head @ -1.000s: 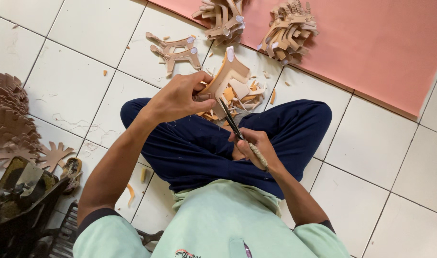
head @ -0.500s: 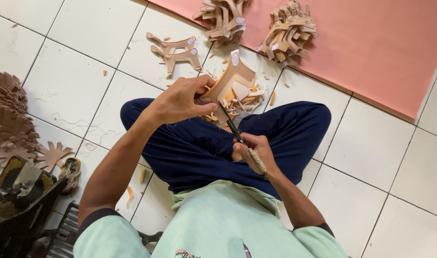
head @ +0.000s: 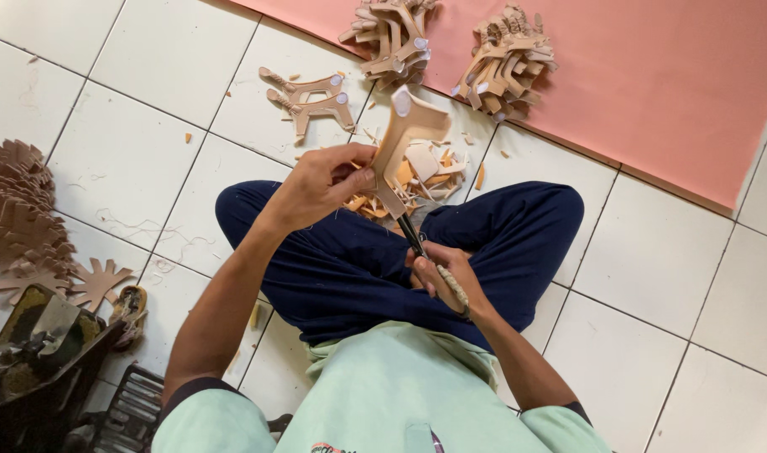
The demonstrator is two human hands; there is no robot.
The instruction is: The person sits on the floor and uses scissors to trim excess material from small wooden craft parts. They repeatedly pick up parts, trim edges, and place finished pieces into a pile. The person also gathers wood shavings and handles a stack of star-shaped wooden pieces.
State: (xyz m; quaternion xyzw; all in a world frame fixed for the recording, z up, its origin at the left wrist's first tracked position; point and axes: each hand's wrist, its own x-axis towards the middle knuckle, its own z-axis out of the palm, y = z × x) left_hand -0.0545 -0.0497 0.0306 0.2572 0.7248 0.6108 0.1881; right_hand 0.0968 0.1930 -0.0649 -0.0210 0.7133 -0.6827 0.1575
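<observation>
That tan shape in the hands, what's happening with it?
A person sits cross-legged on the tiled floor. The left hand holds up a flat tan cut-out piece, and the right hand grips a knife with its blade at the piece's lower edge. Small offcuts lie on the floor in front of the legs. Piles of similar pieces sit on a pink sheet beyond.

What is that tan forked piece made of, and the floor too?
The forked piece in the left hand looks like thin wood or pressed board: matte tan, flat, with cut edges. The scraps below match it. The floor looks like glazed ceramic tile: glossy white squares with dark grout lines.
</observation>
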